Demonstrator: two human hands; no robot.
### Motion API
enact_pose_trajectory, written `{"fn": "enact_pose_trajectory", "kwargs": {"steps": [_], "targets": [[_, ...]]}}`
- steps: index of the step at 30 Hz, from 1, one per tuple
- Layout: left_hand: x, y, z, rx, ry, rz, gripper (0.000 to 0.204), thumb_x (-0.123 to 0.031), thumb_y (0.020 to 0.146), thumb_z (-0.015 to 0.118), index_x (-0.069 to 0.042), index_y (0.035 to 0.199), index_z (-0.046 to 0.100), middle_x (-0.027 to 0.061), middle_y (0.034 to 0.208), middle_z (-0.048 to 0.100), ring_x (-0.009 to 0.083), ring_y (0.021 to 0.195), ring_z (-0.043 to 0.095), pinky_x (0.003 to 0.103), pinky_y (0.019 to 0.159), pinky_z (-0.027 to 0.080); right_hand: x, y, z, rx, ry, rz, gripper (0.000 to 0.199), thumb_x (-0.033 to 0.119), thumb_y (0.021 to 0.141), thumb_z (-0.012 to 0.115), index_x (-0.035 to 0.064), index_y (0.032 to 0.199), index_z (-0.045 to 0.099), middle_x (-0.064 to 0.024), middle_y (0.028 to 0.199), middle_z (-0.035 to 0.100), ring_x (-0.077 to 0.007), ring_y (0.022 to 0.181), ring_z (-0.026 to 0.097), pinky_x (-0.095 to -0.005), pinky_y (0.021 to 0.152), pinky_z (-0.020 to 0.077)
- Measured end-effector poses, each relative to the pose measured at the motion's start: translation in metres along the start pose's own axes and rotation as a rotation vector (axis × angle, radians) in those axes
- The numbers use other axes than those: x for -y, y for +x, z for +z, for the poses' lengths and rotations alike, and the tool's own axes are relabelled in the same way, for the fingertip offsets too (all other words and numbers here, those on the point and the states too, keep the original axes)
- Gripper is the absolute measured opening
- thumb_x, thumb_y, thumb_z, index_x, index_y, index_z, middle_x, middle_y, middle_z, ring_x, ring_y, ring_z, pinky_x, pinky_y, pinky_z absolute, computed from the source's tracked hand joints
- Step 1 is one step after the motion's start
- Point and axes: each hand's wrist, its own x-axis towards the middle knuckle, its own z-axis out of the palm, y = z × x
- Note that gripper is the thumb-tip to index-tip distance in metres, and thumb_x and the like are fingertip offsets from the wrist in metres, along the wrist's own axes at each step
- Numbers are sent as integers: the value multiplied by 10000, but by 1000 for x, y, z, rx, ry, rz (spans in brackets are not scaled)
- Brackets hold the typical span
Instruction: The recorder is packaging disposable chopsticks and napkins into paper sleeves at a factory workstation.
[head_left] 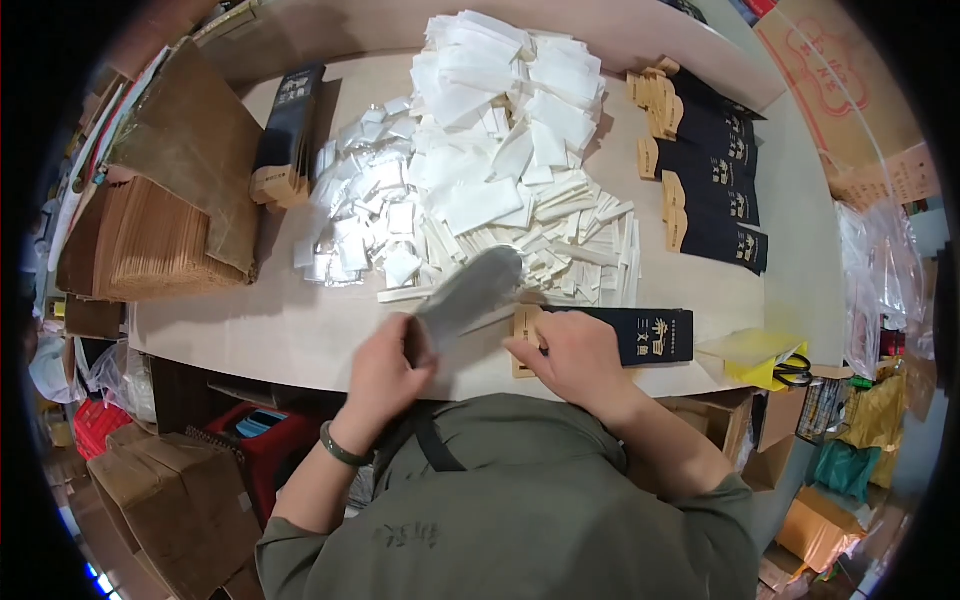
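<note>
My left hand (pixel 388 368) is closed on a long, flat grey thing with a rounded end (pixel 472 290); motion smears it, so its kind is unclear. My right hand (pixel 578 358) grips the tan end of a black flat packet (pixel 655 336) lying at the table's near edge, thumb and fingers pinching it. Just beyond both hands spreads a heap of white paper packets (pixel 490 150), with narrow white strips (pixel 590 240) at its near side. Small shiny clear packets (pixel 370 200) lie left of that heap.
More black packets with tan ends (pixel 715 170) lie in overlapping rows at the right, and a stack (pixel 290 130) stands at the left. An open cardboard box (pixel 160 230) full of brown card edges the table's left. Black-handled scissors (pixel 792 370) rest by a yellow holder at the right corner.
</note>
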Motion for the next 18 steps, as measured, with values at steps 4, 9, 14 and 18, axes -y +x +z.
{"fn": "enact_pose_trajectory", "kwargs": {"steps": [4,9,14,18], "targets": [[16,-3,-3,-118,144,209,501,-175,719,781,-64,1161,574,134,945,628,351,845,636,410,716,518,1,8,28,131,-25,177,301,333,886,642,60,759,657,-148,634,626,-354,616,634,-438,568,500],[22,-16,-32,160,285,254,677,-214,647,859,-109,1248,563,115,938,625,333,853,640,411,717,519,1,18,31,180,166,296,223,235,821,630,47,702,613,-171,654,623,-371,656,640,-473,608,504],[0,15,-29,212,252,347,668,-241,667,857,-109,1254,567,124,993,633,332,934,638,390,785,524,36,26,53,51,295,58,151,196,804,646,58,742,640,-161,664,629,-360,658,640,-458,610,509],[22,31,-46,-27,231,503,623,-274,712,842,-66,1236,576,194,1249,564,381,1151,546,409,905,488,-35,36,15,-414,109,117,137,146,795,679,23,778,619,-163,872,641,-342,881,631,-434,766,511]]}}
